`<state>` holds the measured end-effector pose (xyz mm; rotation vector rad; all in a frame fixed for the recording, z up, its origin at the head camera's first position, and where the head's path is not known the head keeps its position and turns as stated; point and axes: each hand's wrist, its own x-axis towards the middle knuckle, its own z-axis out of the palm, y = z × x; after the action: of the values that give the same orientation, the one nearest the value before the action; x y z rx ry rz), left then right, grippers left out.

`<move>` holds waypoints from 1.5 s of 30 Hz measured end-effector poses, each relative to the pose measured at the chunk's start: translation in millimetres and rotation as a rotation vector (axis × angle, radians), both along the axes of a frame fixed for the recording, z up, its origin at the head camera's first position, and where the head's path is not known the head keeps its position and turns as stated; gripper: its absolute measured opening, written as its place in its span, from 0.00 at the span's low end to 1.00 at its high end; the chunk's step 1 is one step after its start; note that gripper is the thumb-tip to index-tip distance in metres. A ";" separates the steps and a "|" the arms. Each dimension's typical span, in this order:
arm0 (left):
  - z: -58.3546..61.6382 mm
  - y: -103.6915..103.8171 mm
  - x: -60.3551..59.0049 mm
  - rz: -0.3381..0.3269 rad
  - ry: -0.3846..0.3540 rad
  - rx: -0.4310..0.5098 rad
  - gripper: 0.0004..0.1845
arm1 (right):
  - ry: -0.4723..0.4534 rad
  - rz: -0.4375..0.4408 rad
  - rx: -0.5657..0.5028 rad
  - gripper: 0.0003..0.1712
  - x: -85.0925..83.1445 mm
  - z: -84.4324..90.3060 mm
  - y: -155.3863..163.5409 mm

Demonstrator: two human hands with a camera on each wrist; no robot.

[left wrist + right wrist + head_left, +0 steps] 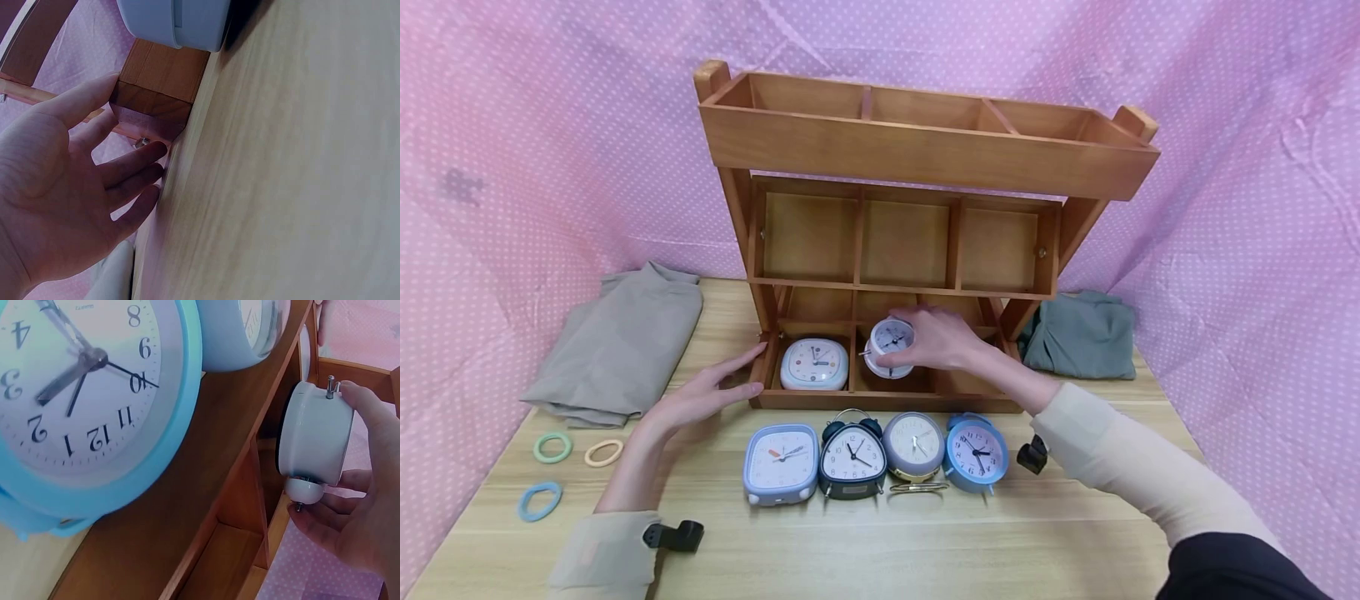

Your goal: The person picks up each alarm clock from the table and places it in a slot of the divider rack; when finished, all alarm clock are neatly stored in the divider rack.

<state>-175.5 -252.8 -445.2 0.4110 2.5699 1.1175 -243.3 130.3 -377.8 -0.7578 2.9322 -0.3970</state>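
Nearest on the desk (925, 542), a row of four alarm clocks: square blue clock (781, 463), black twin-bell clock (852, 457), grey round clock (913, 447), blue round clock (976, 452). Behind them, left hand (703, 398) lies flat with fingers straight, touching the wooden shelf (925, 162) at its lower left corner. Right hand (943, 337) grasps a small white clock (890, 345) inside the middle bottom compartment, beside a square white clock (814, 364) in the left compartment.

Glossy white clock (891, 347) (smooth wooden shelf (925, 158))
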 end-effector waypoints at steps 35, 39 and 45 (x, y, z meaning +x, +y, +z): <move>-0.1 -0.6 -0.5 0.003 -0.004 0.008 0.39 | -0.035 -0.028 0.105 0.48 0.5 -19.6 -10.5; -0.7 -0.8 -0.2 0.002 -0.001 0.003 0.40 | -0.048 -0.033 0.114 0.49 -0.2 -22.3 -11.9; 0.5 -0.1 -0.5 0.002 -0.010 0.008 0.40 | -0.046 -0.031 0.121 0.45 -0.1 -25.6 -11.9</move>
<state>-176.0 -252.9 -444.7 0.4039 2.5587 1.1284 -243.4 118.4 -403.4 -0.6793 2.8967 -0.2332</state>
